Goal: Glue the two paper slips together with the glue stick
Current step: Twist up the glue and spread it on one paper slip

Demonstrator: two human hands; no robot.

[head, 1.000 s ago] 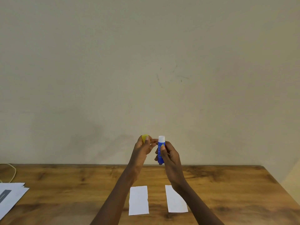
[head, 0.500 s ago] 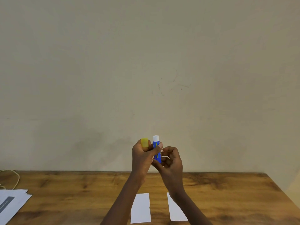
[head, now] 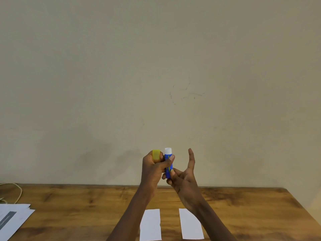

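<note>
**Blue glue stick, uncapped, held upright above the table**

Blue barrel, white glue tip showing at the top: glue stick, upright in mid-air, above the far edge of the table and in front of the wall. Cap off.

Yellow cap: tucked in the curled fingers of the left hand, just beside the stick's top. Same hand's thumb pressed across the barrel, pinning it; hand closed on both items.

Right hand: mostly spread, index finger raised and clear of the stick; thumb and lower fingertips touching the barrel's base. Whether twisting the base or only steadying it, cannot tell.

White paper slips, two: left slip and right slip, flat on the wooden table, side by side, apart, untouched, below the forearms. Right slip partly covered by the right forearm.

Step in hand, judged: preparing the stick, glue exposed, none applied yet.

Next move, judged: stick passed into one hand's firm hold, tip turned downward, brought down onto one slip; other hand needed to pin the light paper against dragging.
</note>
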